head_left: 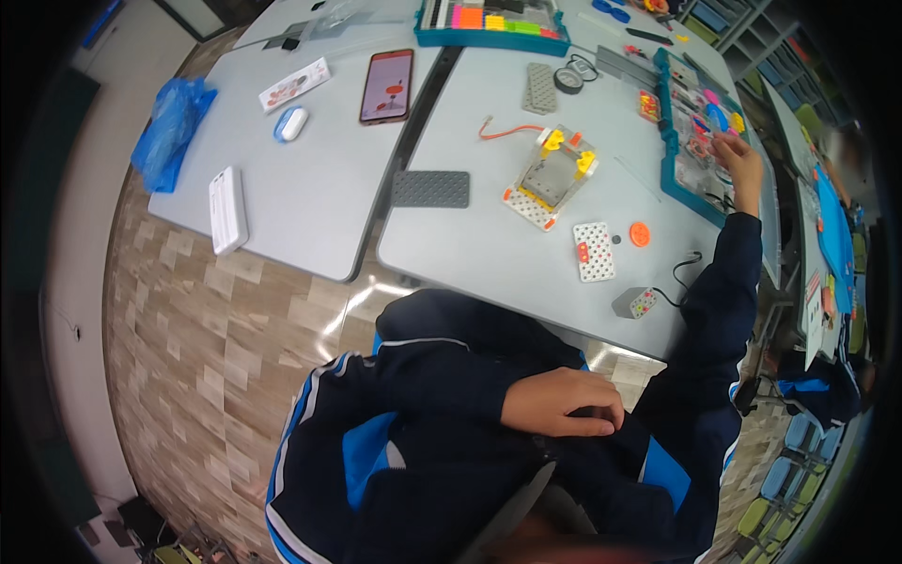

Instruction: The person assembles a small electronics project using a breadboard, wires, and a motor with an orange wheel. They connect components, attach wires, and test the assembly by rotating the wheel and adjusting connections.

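The right hand (pixel 738 164) reaches over the teal tray (pixel 668 169) of coloured parts at the far right of the table, fingers bent; whether they pinch a part, one cannot tell. The left hand (pixel 564 402) lies against the person's dark jacket (pixel 432 390), loosely curled, thumb apart from the fingers. Left of the tray stands a boxy frame (pixel 547 180) with 2 yellow pieces on top. Nearer lie 1 white perforated plate (pixel 598 263), 1 orange disc (pixel 640 234) and 1 grey block (pixel 635 303) with a black cable.

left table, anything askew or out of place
The white block seems to jut past the left table at the front, and the blue bag past its left edge, so both look precarious. Nothing looks spilled.
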A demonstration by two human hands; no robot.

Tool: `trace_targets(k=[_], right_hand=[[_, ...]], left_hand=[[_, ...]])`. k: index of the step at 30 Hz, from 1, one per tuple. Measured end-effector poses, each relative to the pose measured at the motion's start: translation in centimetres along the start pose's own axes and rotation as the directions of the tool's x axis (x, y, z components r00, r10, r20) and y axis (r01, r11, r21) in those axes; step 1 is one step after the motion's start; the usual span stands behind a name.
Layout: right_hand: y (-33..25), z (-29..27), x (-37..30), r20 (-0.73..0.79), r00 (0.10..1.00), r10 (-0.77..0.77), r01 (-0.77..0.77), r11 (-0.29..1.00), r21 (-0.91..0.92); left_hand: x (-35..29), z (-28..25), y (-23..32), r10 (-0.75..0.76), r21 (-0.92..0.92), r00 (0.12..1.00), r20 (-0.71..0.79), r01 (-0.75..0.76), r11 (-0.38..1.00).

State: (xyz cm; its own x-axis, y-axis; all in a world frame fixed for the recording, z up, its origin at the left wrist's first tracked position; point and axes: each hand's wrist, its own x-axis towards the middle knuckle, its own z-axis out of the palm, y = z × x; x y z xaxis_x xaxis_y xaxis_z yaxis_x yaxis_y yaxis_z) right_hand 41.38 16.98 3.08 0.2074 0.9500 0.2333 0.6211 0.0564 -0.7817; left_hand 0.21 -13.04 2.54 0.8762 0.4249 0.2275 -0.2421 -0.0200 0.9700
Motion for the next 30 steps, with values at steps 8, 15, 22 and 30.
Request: trace_targets(k=[8, 15, 22, 30], right_hand=[[0.1, -0.9, 1.6, 0.016, 1.000, -0.012, 0.013, 0.998, -0.055], [-0.7, 1.2, 2.1, -0.013, 1.000, -0.020, 0.019, 0.997, -0.076], [-1.8, 3.6, 1.6, -0.003, 0.998, -0.063, 0.060, 0.970, -0.234], [-3.0, 3.9, 0.8, -0.066, 0.983, -0.171, 0.144, 0.943, -0.300]], left_hand=[[0.9, 0.1, 0.4, 0.012, 0.052, 1.000, 0.029, -0.013, 0.999], [1.1, -1.2, 0.5, -0.075, 0.129, 0.997, 0.004, 0.073, 0.989], [0.6, -2.3, 0.6, -0.118, 0.107, 0.990, -0.081, 0.126, 0.986], [0.8, -2.6, 0.6, -0.123, 0.135, 0.990, -0.068, 0.131, 0.982]])
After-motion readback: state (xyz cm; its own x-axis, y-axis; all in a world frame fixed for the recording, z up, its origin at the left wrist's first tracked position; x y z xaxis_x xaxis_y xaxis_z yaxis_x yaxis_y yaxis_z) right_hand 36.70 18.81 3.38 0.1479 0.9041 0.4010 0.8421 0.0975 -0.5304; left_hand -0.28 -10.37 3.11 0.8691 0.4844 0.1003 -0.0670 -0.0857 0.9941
